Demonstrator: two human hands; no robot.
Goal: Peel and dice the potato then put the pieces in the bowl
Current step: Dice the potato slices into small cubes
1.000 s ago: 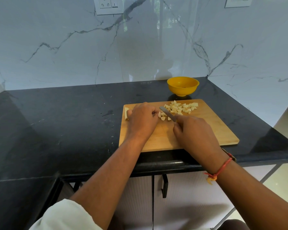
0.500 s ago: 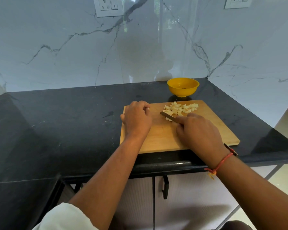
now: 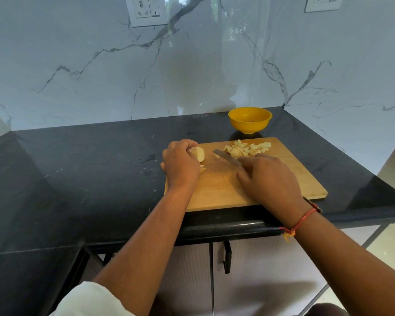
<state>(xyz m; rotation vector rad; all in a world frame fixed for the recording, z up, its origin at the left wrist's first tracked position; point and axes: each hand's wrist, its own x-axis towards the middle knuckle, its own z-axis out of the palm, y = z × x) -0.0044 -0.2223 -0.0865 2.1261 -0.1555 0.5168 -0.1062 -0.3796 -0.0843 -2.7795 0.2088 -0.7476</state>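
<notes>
The left grip is curled round the potato piece at the board's left edge, apparently steadying it for cutting. Its cut face is turned right and its long axis is hidden. The knife, clasped in the right grip, is pointed left toward it. Dice are heaped beyond the right grip, near the bowl.

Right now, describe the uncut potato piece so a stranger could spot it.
Find the wooden cutting board on the black counter. At its left edge the left hand grips a rounded potato chunk. Unlike the diced pieces, it is one large lump.
</notes>
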